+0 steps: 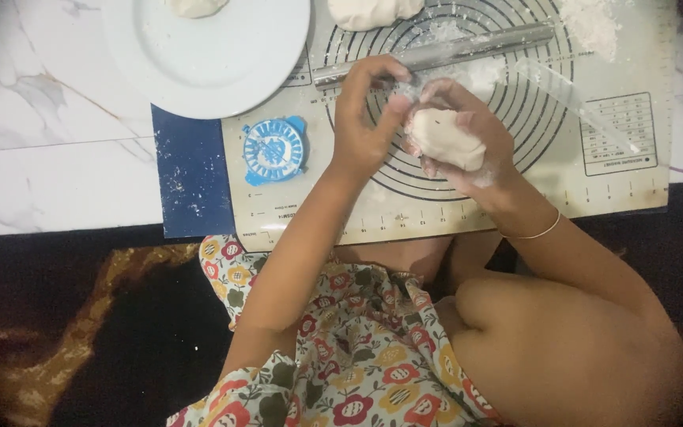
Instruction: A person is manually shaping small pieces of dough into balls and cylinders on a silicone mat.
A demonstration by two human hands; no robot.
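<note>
Both your hands work one dough lump (446, 138): right hand (468, 134) cups it, left hand (365, 119) pinches its edge above the baking mat (563, 190).

A home kitchen setting, used for dough work

A marble-patterned surface (49, 134) is covered by a baking mat (594, 190) printed with circles; flour is scattered on it, and a rolling pin (452, 51), a white plate (207, 67) and a blue dumpling press (274, 149) are seen.
</note>
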